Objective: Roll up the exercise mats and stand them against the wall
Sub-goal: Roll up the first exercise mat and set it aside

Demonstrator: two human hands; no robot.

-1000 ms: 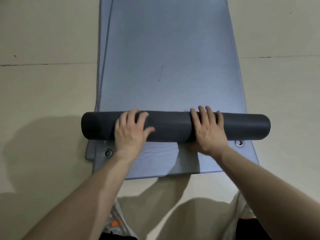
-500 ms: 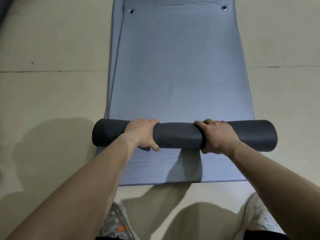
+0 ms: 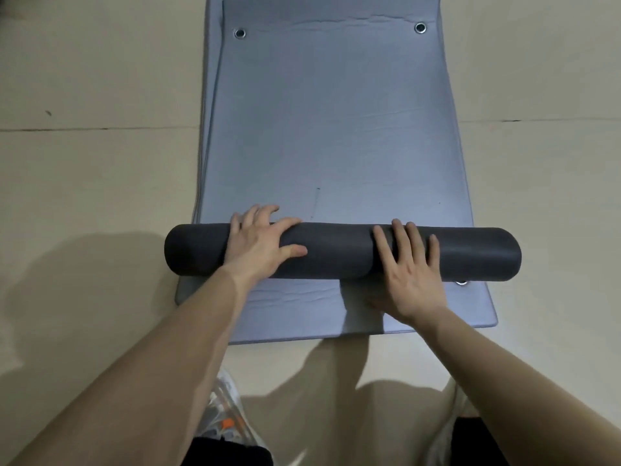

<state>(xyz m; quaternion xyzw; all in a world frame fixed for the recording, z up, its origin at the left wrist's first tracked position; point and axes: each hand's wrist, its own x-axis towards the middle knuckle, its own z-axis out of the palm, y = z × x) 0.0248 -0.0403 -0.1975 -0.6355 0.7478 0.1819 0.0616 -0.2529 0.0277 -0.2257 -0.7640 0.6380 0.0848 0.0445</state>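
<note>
Left hand (image 3: 265, 245) and right hand (image 3: 411, 274) are pressing, fingers straight, on the roll (image 3: 336, 253). Roll is half-hiding an eyelet (image 3: 462, 282) at the right edge of the mat (image 3: 329, 129).

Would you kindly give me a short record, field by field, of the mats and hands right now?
roll: dark, lying across the mats, partly wound
top mat: rest lies flat, two eyelets near far end
lower mat: flat underneath, near end exposed
left hand: flat on roll, fingers over its far side
right hand: flat on roll, fingers straight
floor: pale tiles
</note>
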